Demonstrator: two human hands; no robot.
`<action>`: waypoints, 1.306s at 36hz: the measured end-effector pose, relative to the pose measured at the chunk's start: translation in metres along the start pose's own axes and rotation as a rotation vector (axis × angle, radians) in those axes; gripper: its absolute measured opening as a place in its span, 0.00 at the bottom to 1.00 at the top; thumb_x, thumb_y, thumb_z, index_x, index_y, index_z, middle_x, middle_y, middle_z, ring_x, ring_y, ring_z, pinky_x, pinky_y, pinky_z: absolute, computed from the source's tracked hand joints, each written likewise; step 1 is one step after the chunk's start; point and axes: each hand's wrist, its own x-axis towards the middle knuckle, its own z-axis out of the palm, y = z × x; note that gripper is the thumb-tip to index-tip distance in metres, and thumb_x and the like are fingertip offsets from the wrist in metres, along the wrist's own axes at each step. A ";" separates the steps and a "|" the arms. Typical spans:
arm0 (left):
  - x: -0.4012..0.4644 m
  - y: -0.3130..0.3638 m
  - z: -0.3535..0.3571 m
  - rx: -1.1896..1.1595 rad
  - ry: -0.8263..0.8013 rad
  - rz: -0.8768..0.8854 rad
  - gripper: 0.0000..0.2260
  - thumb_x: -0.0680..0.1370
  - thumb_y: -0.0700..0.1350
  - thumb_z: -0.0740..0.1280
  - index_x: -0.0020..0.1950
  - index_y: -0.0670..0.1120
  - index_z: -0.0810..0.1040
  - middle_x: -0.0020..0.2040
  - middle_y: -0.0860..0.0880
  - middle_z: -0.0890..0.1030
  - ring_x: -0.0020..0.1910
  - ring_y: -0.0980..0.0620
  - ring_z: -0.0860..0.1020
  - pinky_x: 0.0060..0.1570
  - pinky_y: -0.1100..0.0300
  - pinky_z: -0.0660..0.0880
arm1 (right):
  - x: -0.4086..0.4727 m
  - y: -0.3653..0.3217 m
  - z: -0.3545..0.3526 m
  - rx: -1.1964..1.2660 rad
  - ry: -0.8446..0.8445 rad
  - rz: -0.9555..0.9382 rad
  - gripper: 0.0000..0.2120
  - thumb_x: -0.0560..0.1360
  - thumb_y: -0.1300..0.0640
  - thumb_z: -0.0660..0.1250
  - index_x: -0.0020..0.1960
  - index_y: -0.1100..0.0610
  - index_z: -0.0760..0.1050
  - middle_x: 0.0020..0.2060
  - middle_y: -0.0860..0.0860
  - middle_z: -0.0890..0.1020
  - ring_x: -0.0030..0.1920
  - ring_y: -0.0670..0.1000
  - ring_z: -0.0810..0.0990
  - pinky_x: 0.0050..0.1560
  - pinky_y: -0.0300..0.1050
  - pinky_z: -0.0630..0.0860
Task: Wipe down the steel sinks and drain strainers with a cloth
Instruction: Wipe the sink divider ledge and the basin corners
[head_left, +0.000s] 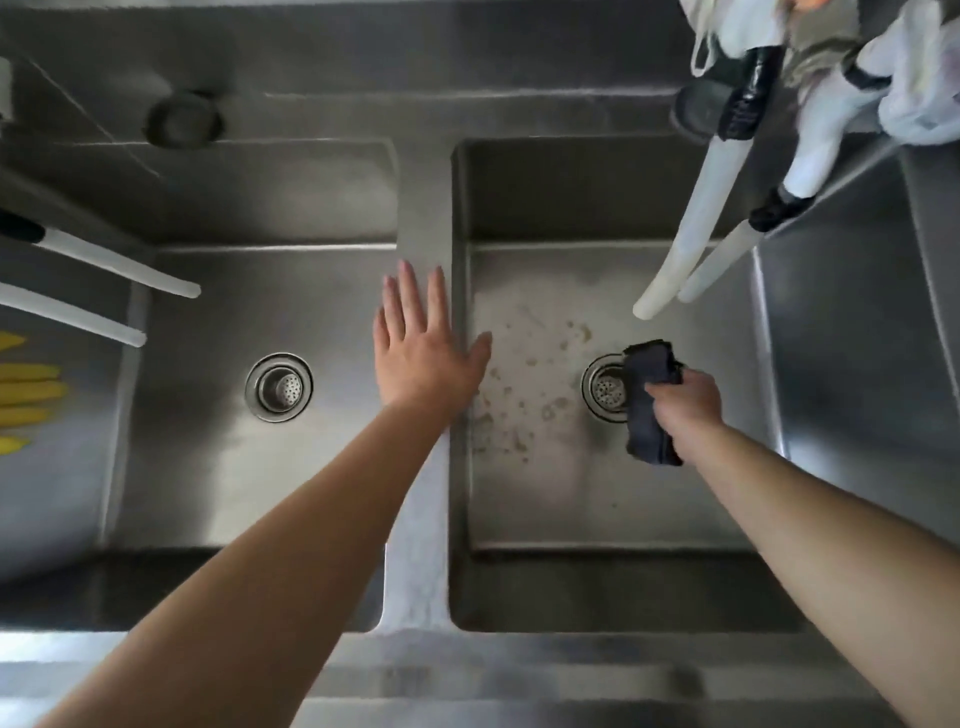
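From the head view, a steel surface (415, 670) is being seen from above, carrying a left sink (249, 467) and a right sink (675, 493) split by a narrow divider. The right sink's floor is showing brownish spots. The left hand (423, 358) is being held flat, fingers straight, at the divider. A dark cloth (652, 402) is being gripped by the right hand (685, 405) over the right drain strainer (602, 389), partly hiding it; the left drain strainer (279, 387) is lying uncovered. White hoses (691, 228) are hanging over the right sink's far edge. Yellow shapes (26, 389) are being cut off at the left edge.
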 end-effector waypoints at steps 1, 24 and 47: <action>-0.002 0.002 0.003 0.024 0.068 0.015 0.39 0.78 0.66 0.49 0.82 0.48 0.41 0.82 0.44 0.41 0.80 0.45 0.38 0.79 0.47 0.40 | 0.013 -0.001 -0.004 -0.060 0.089 -0.034 0.08 0.75 0.60 0.69 0.54 0.59 0.81 0.50 0.59 0.84 0.49 0.59 0.82 0.48 0.48 0.74; -0.001 0.007 0.000 -0.099 0.209 0.058 0.39 0.71 0.52 0.66 0.80 0.45 0.60 0.81 0.46 0.59 0.81 0.45 0.53 0.78 0.46 0.52 | 0.056 -0.011 0.152 -0.827 -0.217 -0.576 0.26 0.77 0.56 0.64 0.75 0.47 0.68 0.65 0.58 0.71 0.63 0.63 0.68 0.57 0.55 0.71; 0.001 0.009 -0.003 -0.107 0.209 0.043 0.38 0.70 0.49 0.65 0.80 0.46 0.60 0.80 0.47 0.60 0.80 0.44 0.54 0.78 0.45 0.53 | 0.150 -0.076 0.157 -0.417 0.126 -0.255 0.27 0.79 0.57 0.59 0.74 0.37 0.66 0.71 0.54 0.66 0.71 0.60 0.60 0.66 0.62 0.59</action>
